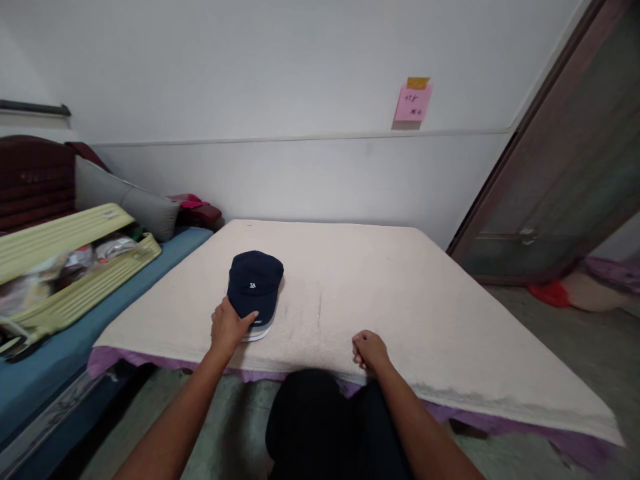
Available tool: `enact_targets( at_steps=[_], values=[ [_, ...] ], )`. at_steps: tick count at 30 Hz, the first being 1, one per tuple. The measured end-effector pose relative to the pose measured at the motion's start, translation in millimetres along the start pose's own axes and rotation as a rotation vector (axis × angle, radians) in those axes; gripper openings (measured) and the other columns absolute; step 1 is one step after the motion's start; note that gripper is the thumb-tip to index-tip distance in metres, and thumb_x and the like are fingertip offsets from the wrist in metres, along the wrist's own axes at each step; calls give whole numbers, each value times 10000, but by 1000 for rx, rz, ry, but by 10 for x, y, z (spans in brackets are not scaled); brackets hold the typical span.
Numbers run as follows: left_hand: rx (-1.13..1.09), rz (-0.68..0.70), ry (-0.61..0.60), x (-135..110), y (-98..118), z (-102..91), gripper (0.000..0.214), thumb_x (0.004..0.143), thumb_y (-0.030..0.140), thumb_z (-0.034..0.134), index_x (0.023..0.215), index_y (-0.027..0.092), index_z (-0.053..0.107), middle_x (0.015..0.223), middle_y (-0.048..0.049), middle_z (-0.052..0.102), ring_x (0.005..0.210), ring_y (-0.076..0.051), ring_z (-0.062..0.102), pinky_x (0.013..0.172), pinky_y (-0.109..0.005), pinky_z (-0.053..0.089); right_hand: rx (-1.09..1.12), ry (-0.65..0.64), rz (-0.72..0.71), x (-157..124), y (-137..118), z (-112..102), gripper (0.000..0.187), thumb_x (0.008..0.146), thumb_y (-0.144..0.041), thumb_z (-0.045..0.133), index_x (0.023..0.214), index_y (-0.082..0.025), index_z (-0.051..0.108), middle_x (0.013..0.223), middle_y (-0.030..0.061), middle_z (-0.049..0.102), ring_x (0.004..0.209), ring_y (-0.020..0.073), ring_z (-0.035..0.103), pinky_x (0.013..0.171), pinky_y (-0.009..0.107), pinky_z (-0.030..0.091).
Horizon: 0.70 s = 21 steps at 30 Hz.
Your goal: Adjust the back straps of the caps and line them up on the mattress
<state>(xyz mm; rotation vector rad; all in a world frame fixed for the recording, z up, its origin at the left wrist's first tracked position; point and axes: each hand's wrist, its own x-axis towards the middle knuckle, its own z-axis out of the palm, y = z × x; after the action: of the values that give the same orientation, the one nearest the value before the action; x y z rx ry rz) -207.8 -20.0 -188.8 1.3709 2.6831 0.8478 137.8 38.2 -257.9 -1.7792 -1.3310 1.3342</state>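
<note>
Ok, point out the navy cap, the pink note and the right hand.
Navy cap [257,277]: head view, front of the crown.
Pink note [413,103]: head view, middle of the paper.
Right hand [371,348]: head view, back of the hand.

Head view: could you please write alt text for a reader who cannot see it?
The person's left hand holds a navy cap at its brim, on the left of a cream-covered table. The right hand, loosely curled, is by the table's near edge; a pink note hangs on the wall behind.
</note>
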Motion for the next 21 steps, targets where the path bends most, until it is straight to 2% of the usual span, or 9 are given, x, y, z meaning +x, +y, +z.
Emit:
enact_targets(
  at_steps=[4,11,16,21],
  values=[
    [90,36,39,-141,168,90,1043,577,569,689,1378,63,250,1232,-269,461,1147,-426,442,897,-499,353,-27,-16,-2,6,-24,-13,63,741,-127,450,720,-172,490,446,-50,501,315,81,489,328,159,303],
    [277,57,56,-146,255,110,1045,620,578,649,1400,59,184,1197,-253,439,1092,-399,451,867,-468,350,-65,-63,6,57,-43,-40,55,746,-136,473,713,-176,490,443,-35,524,339,108,529,344,177,344],
    [267,62,62,-152,346,77,1074,590,547,693,1407,79,177,1237,-252,400,1114,-402,430,892,-471,332,-90,-84,8,79,-42,-46,52,738,-129,485,717,-175,498,438,-34,516,345,117,535,357,189,360],
    [92,13,32,-12,306,-20,1050,571,485,738,1389,74,225,1228,-248,437,1158,-413,422,926,-485,339,-100,-108,-4,71,-49,-61,60,738,-123,479,708,-174,488,459,-28,523,354,115,537,352,186,351]
  ],
)
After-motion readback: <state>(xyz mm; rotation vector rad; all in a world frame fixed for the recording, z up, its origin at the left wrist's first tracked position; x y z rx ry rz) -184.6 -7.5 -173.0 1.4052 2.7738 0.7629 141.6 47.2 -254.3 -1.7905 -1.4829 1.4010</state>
